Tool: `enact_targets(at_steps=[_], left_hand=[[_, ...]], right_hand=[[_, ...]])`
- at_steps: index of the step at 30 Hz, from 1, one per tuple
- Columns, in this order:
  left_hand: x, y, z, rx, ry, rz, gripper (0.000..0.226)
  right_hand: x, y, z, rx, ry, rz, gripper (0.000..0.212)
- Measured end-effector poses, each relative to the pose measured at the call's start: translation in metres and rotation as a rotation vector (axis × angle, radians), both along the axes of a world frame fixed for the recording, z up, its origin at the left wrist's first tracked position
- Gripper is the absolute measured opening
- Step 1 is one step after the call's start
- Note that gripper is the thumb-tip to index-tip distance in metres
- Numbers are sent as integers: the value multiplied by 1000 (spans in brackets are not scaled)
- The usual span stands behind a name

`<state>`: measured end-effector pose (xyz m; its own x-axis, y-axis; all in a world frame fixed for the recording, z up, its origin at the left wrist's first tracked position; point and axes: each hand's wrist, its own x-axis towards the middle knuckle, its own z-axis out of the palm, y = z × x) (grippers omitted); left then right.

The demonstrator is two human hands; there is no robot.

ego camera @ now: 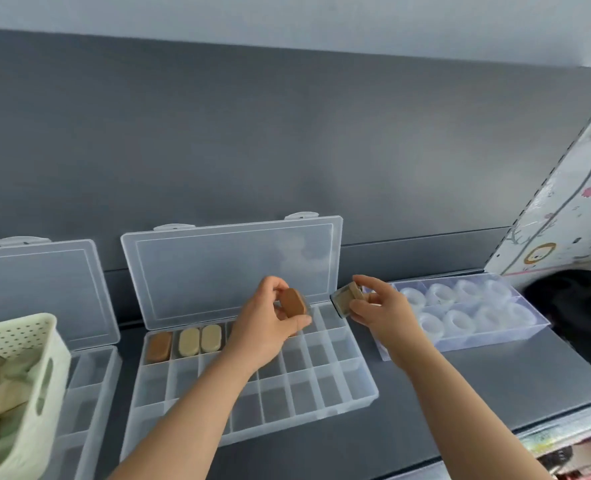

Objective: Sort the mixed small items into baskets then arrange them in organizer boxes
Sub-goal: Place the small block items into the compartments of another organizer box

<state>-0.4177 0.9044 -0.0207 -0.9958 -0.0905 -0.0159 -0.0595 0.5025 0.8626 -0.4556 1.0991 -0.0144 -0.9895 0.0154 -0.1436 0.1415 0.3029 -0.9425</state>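
Note:
A clear organizer box (pixel 342 386) lies open on the dark table, its lid leaning back. Its back row holds a brown piece (pixel 159 346) and two beige pieces (pixel 189 342) on the left. My left hand (pixel 266 327) hovers over the back row and grips a brown rounded block (pixel 293 303). My right hand (pixel 380 306) pinches a beige block with a dark end (pixel 346 298) above the box's back right corner. At the left edge stands a pale green basket (pixel 34 382) with several beige pieces in it.
A second open clear organizer (pixel 89 386) sits at the left behind the basket. A clear tray of several translucent rings (pixel 460 306) lies at the right. A grey wall panel rises behind, and a patterned board leans at the far right.

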Motion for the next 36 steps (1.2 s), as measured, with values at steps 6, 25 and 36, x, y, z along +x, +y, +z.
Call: enact_targets(at_steps=[6, 25, 36], left_hand=[[-32, 32, -32, -352, 12, 35, 49], [-37, 31, -50, -603, -34, 22, 49], [-36, 24, -41, -604, -25, 10, 50]], right_hand=[[-21, 24, -11, 37, -23, 44, 24], [-51, 10, -41, 555, 136, 436, 46], [-52, 2, -37, 728, 140, 558, 49]])
